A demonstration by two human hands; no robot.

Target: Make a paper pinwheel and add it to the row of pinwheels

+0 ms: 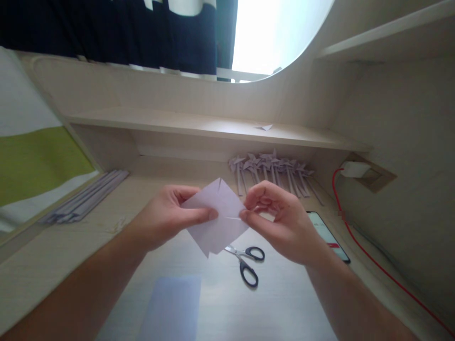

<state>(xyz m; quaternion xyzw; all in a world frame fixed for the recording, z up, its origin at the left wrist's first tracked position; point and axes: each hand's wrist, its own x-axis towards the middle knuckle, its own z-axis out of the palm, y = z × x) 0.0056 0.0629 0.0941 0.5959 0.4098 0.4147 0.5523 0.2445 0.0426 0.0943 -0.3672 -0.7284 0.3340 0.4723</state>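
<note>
Both my hands hold a pale lilac paper square (216,218) with cuts in it, up above the desk. My left hand (167,215) pinches its left side, thumb on top near the middle. My right hand (280,220) pinches the right edge at a cut. Black-handled scissors (247,260) lie on the desk just below the paper. A lilac sheet of paper (170,308) lies flat near the front edge.
A row of finished paper pinwheels (273,173) leans at the back of the desk (284,293). A bundle of paper sticks (85,196) lies at the left. A phone (329,234) and a red cable (373,260) are at the right. A shelf (199,125) runs above.
</note>
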